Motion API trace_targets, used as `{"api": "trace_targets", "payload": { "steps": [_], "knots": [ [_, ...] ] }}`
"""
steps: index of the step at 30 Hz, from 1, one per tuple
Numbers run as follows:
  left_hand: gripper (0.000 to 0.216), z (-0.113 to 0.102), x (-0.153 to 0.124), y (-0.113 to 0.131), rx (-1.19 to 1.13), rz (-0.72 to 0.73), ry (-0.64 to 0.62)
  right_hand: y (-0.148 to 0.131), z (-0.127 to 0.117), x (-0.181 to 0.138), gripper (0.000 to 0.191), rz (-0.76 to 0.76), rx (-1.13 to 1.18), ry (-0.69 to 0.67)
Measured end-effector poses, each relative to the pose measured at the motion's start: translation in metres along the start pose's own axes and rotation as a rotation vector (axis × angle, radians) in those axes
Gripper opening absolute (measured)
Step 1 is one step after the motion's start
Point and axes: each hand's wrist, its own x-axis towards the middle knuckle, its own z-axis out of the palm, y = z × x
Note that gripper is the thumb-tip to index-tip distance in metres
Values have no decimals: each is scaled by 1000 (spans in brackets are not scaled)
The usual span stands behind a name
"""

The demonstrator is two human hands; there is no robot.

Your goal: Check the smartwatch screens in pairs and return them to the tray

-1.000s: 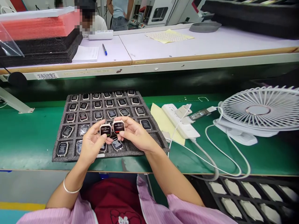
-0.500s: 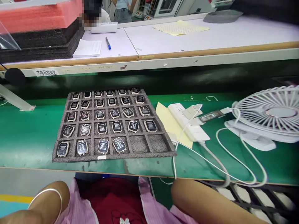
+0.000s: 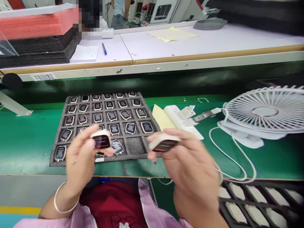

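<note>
My left hand (image 3: 82,153) grips a smartwatch body (image 3: 102,141) without a strap, its dark screen lit with red along one edge. Another smartwatch body (image 3: 166,144) is held in my right hand (image 3: 190,158), tilted and a little blurred. Both hands are above the near side of a grey foam tray (image 3: 55,161) on the green bench. Rows of similar watches, such as one watch (image 3: 147,127) at the right edge, lie screen up in its compartments, most showing white text. The hands cover part of the front rows. One front compartment (image 3: 136,146) between the hands holds no watch.
Right of the tray stand a white power strip (image 3: 190,126) with plugs, a yellow sheet (image 3: 159,114) and a white fan (image 3: 266,110), with loose cables. A black tray of pale pieces (image 3: 256,215) is at lower right. Foam slabs (image 3: 38,47) are stacked on the shelf.
Both hands have come up from below over the tray's near side, each with a smartwatch in it. The view has shifted slightly, showing more of the lower-right tray.
</note>
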Motion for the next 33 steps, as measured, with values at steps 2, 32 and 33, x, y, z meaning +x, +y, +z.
{"api": "trace_targets", "payload": {
  "steps": [2,32,33],
  "knots": [
    [27,14,5,-21,53,-147,-100,10,0,8,26,42,58,-30],
    [60,-54,4,-11,1552,511,92,55,-104,35,65,20,-684,-172],
    [65,-78,4,-6,1534,475,262,60,-105,38,66,70,-651,-124]
  ]
}}
